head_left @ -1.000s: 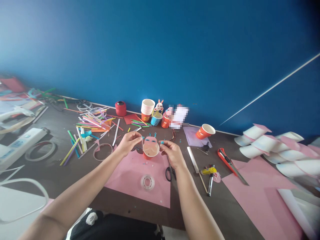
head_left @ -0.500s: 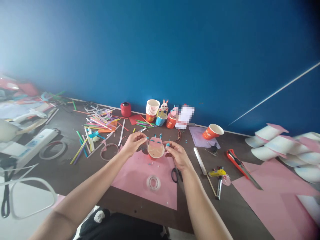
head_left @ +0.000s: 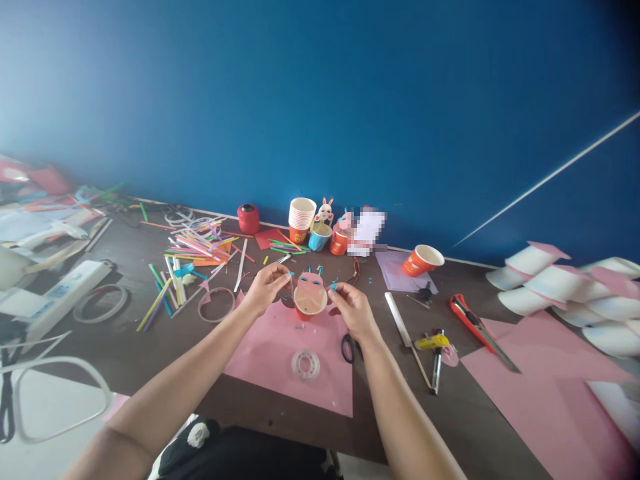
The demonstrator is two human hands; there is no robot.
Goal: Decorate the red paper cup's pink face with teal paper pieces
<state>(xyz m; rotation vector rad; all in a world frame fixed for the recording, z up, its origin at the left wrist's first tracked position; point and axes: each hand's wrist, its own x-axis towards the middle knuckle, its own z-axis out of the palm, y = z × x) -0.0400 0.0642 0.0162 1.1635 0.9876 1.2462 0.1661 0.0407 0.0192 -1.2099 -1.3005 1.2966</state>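
A paper cup (head_left: pixel 310 304) with a pink paper animal face (head_left: pixel 311 281) at its far rim stands upright on a pink sheet (head_left: pixel 280 363). My left hand (head_left: pixel 267 285) is pinched to the left of the cup, a small blue piece showing at its fingertips. On the other side my right hand (head_left: pixel 353 308) pinches a small blue piece (head_left: pixel 333 287) between thumb and finger. Both hands are apart from the cup. A clear tape roll (head_left: pixel 305 365) lies on the sheet in front of it, and black-handled scissors (head_left: pixel 349 348) are partly hidden by my right wrist.
Colourful paper sticks (head_left: pixel 200 243) lie spread at the left. A stack of cups (head_left: pixel 302 217) and finished-looking animal cups stand by the wall. To the right are an orange cup (head_left: pixel 418 265), a red utility knife (head_left: pixel 483 333) with blade out, and white paper rolls (head_left: pixel 525 297).
The view has shifted slightly. Both hands keep about the same places beside the cup, still pinched.
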